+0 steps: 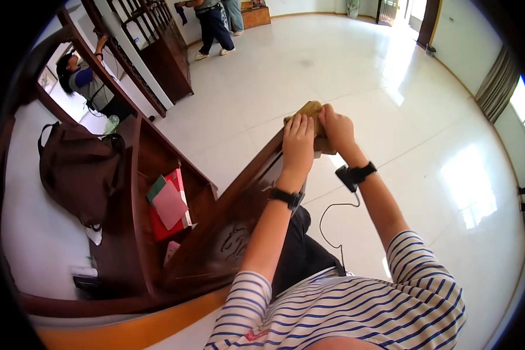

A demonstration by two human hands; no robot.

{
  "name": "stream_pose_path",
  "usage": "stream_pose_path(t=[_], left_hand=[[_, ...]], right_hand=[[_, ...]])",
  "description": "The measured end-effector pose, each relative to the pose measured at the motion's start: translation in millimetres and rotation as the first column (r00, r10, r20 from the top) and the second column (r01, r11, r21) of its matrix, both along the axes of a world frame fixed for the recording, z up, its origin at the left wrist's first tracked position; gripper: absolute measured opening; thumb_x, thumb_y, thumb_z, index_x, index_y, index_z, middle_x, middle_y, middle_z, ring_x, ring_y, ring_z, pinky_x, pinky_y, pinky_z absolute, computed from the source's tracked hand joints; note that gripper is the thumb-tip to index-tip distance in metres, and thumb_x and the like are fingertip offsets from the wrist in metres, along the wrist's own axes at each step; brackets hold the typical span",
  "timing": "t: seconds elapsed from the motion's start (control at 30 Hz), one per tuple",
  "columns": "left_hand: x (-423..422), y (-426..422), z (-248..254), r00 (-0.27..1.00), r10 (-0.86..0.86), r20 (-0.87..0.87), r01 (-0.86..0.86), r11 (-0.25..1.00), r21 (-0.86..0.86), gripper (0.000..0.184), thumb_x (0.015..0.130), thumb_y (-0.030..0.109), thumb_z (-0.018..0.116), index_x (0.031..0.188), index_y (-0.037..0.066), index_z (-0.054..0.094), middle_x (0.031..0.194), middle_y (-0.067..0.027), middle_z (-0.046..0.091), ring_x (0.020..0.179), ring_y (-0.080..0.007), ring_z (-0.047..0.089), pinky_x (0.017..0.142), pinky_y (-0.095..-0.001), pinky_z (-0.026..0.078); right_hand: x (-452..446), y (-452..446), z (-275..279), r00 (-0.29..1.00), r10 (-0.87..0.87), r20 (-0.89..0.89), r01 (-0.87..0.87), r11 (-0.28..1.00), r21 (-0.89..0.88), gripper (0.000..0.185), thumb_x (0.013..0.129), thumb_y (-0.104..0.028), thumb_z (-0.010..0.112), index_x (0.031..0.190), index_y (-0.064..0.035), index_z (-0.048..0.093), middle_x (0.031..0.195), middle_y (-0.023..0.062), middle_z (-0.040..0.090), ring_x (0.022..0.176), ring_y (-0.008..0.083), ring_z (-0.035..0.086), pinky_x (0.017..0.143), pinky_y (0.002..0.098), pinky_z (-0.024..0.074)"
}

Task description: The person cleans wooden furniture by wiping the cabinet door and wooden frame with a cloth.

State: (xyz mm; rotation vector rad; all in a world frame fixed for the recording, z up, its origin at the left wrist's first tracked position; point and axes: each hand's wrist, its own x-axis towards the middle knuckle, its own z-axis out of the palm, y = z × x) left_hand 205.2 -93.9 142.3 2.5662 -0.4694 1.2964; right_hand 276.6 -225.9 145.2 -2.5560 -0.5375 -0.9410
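Both my hands are at the far end of a dark wooden cabinet door (239,219), near the middle of the view. My left hand (299,133) lies over a yellowish-brown cloth (310,109), its fingers together and pressed on it at the door's top edge. Just to the right, my right hand (336,127) grips the same cloth with bent fingers. The cloth is bunched over the end of the door, and part of it is hidden under my fingers. Black bands sit on both wrists, with a cable hanging from the right one.
To the left, shelves (135,192) hold a red book (160,224) and a pink booklet (170,205). A dark brown bag (79,169) rests on the cabinet. One person (87,81) is at the upper left; others (213,26) stand at the back. Glossy floor (356,64) spreads beyond.
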Motion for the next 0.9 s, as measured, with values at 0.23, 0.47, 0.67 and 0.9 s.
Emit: stream_pose_path(t=[0.23,0.47,0.67,0.9], left_hand=[[-142.3,17.4,-30.7,0.914,-0.248,-0.321,-0.113,0.605,-0.788,0.037,0.095,0.017,0.061,0.126,-0.002,0.058,0.121,-0.0200,0.064,0.106,-0.0298,0.065,0.092,-0.0330,0.049],[-179.2,40.9,-7.8,0.900,-0.315,-0.300,-0.041,0.624,-0.780,0.044,0.097,0.020,0.059,0.135,-0.001,0.049,0.132,-0.0234,0.055,0.122,-0.0321,0.055,0.100,-0.0371,0.043],[-204.5,22.8,-7.3,0.960,-0.093,-0.265,-0.065,0.844,-0.533,0.060,0.089,0.026,0.069,0.137,-0.002,0.046,0.140,-0.0216,0.047,0.130,-0.0369,0.045,0.107,-0.0413,0.037],[-222.8,13.4,-12.6,0.842,-0.487,-0.233,0.083,0.544,-0.835,0.078,0.085,0.015,0.073,0.147,-0.001,0.028,0.138,-0.0203,0.048,0.127,-0.0291,0.049,0.102,-0.0366,0.041]], right_hand=[[-120.1,7.5,-86.9,0.568,0.646,-0.510,-0.014,0.627,0.779,0.048,0.098,-0.039,0.054,0.129,-0.0036,0.053,0.113,0.0167,0.066,0.102,0.0230,0.064,0.085,0.0340,0.0504],[-187.8,12.1,-38.5,0.343,0.781,-0.522,-0.013,0.560,0.829,0.034,0.095,-0.029,0.062,0.108,0.0026,0.065,0.086,0.0025,0.065,0.076,0.0087,0.055,0.066,0.0270,0.0461],[-190.4,17.4,-3.4,0.659,0.682,-0.317,-0.105,0.501,0.859,0.026,0.090,-0.022,0.068,0.096,0.0034,0.063,0.080,0.0092,0.065,0.071,0.0112,0.058,0.066,0.0280,0.0481],[-219.4,11.6,2.8,0.257,0.944,-0.208,-0.221,0.267,0.938,0.038,0.098,-0.026,0.055,0.124,0.0007,0.053,0.122,0.0071,0.054,0.110,0.0178,0.051,0.095,0.0305,0.0412]])
